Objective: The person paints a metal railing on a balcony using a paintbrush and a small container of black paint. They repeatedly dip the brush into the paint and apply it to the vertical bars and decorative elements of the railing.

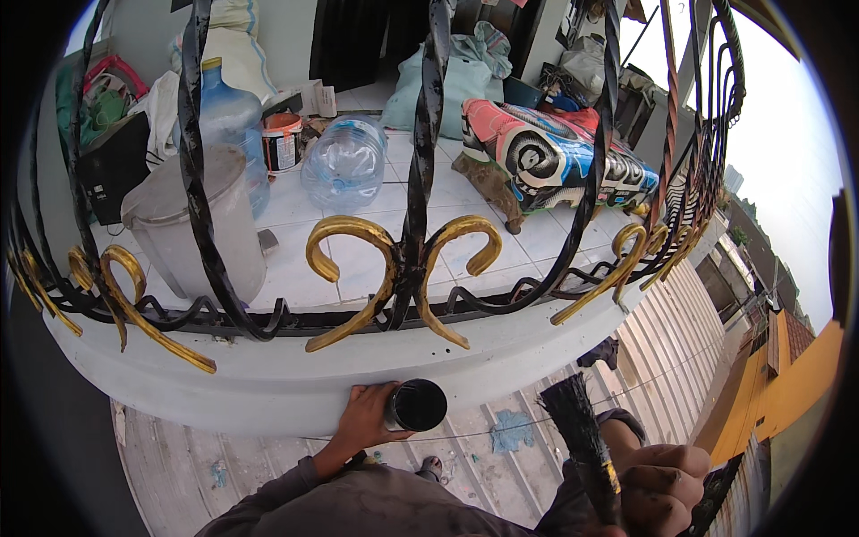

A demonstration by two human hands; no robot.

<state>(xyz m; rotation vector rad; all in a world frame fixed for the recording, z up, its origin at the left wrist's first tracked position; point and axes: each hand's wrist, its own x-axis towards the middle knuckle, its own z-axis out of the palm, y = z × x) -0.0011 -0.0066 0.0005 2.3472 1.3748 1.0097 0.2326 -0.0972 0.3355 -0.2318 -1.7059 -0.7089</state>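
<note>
My left hand [362, 419] is wrapped round a dark cup [419, 405], its mouth facing up and its inside black; how full it is I cannot make out. The cup is close to the outer face of the white ledge [268, 376]. At the lower right, my right hand [664, 488] grips a paintbrush [573, 421] with the black, wet-looking bristles pointing up, apart from the railing. The metal railing [417, 170] ahead has twisted black bars and gold scrolls [483, 252] at its foot.
Behind the railing, on white tiles, stand a lidded grey bin [192, 237], a blue water jug [219, 103], a clear bottle [344, 161] on its side, an orange-and-black tub [284, 143] and a colourful covered bundle [559, 152]. Below me lies a corrugated metal roof [667, 345] with a blue scrap [512, 431].
</note>
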